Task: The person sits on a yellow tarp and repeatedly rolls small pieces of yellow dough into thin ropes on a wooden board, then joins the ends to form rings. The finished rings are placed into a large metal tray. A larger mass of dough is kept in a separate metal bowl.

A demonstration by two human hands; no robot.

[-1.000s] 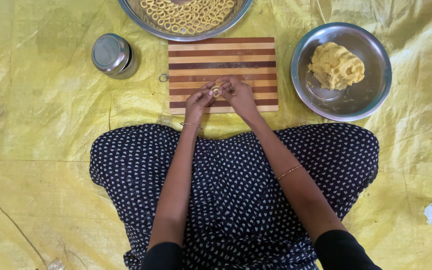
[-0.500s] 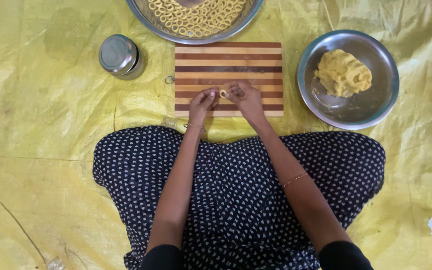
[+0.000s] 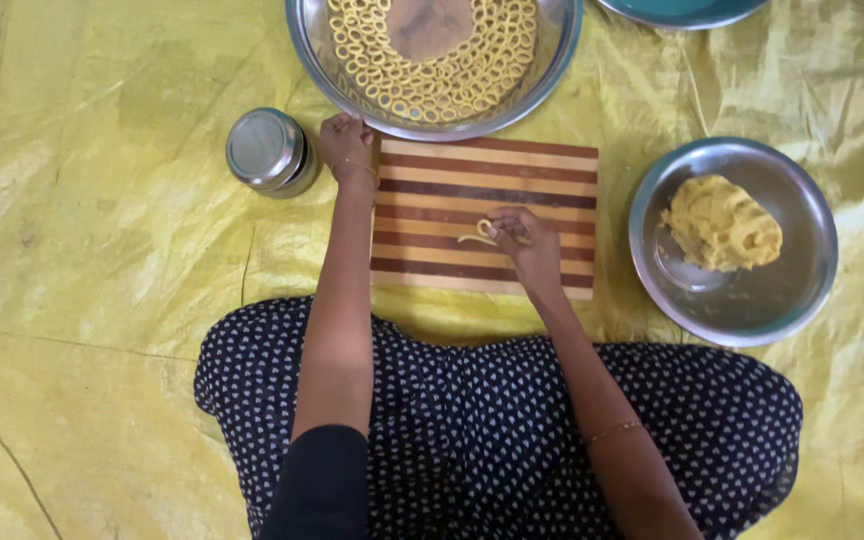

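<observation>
From the head camera, a yellow sheet point(image 3: 82, 220) covers the floor, and everything sits on it. A small round steel tin point(image 3: 270, 151) with its lid on stands to the left of a striped wooden board point(image 3: 552, 180). A big steel bowl point(image 3: 304, 45) sits at the top, just past the board, and it is full of little yellow dough rings point(image 3: 432, 85) laid in circles. To the right is a smaller steel bowl point(image 3: 742, 305) with a lump of yellow dough point(image 3: 720, 222) in it. A blue-green dish point(image 3: 682, 10) peeks in at the top edge.

The left hand point(image 3: 344, 148) is up by the rim of the big bowl, between the tin and the board's corner. Its fingers are curled together (I cannot tell if they hold anything).

The right hand point(image 3: 527, 240) rests on the middle of the board. Its fingertips pinch a thin strip of dough point(image 3: 480, 234). The strip is pale yellow and skinny like a noodle. One end bends into a small loop by the fingers, and the other end trails left on the board. Nothing covers it but the fingertips.
</observation>
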